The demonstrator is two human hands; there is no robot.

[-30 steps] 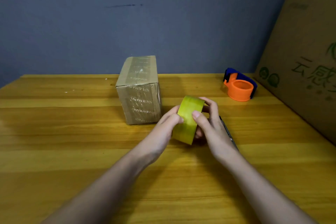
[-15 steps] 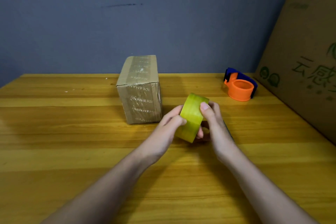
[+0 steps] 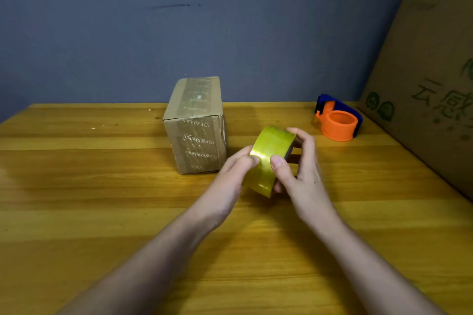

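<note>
A yellow roll of packing tape [image 3: 268, 153] stands on edge above the wooden table [image 3: 102, 212], held between both hands. My left hand [image 3: 230, 176] pinches its left side, thumb on the shiny outer face. My right hand [image 3: 299, 171] grips the right side, thumb on the face and fingers curled over the top and into the core. A small taped cardboard box [image 3: 195, 125] stands just left of the roll.
An orange and blue tape dispenser [image 3: 337, 120] lies at the back right of the table. A large cardboard carton [image 3: 430, 89] leans along the right edge. A grey-blue wall closes the far side.
The roll has been turned in my hands and tilted slightly. My right thumb has shifted back down onto the outer face; my left thumb stays on the face.
</note>
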